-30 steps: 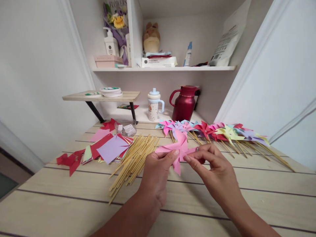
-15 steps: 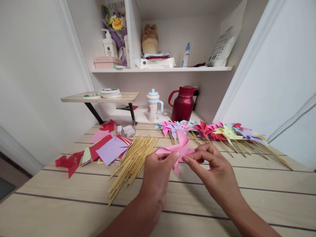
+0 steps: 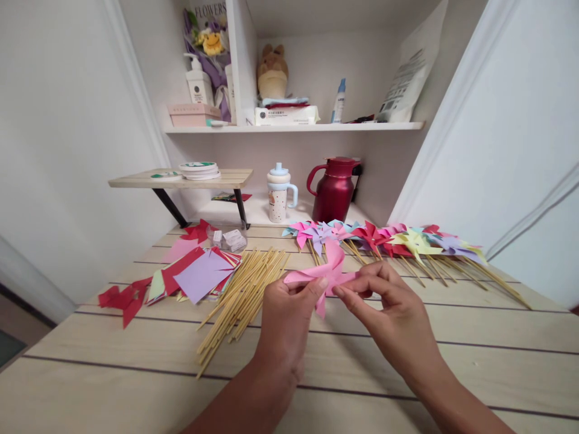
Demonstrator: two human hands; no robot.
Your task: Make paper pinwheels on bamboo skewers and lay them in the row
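Note:
Both hands hold a pink paper pinwheel [image 3: 329, 272] above the wooden table [image 3: 136, 374]. My left hand [image 3: 286, 319] pinches its left flap between thumb and fingers. My right hand [image 3: 389, 307] pinches its right side, fingers curled. A pile of bamboo sticks [image 3: 239, 295] lies just left of my left hand. Behind the hands a row of finished pinwheels on sticks [image 3: 389, 241] in pink, red, yellow, purple and blue stretches to the right.
A stack of coloured paper squares [image 3: 199, 274] and cut red paper [image 3: 126, 296] lie at the left. A small clear box [image 3: 230, 239], a cup with a lid [image 3: 279, 194], a dark red jug [image 3: 333, 190] and a low shelf stand [image 3: 181, 178] are at the back.
The pink pinwheel's flaps have been folded in a little tighter between my fingers. The view has shifted slightly; the hands stay in the same place.

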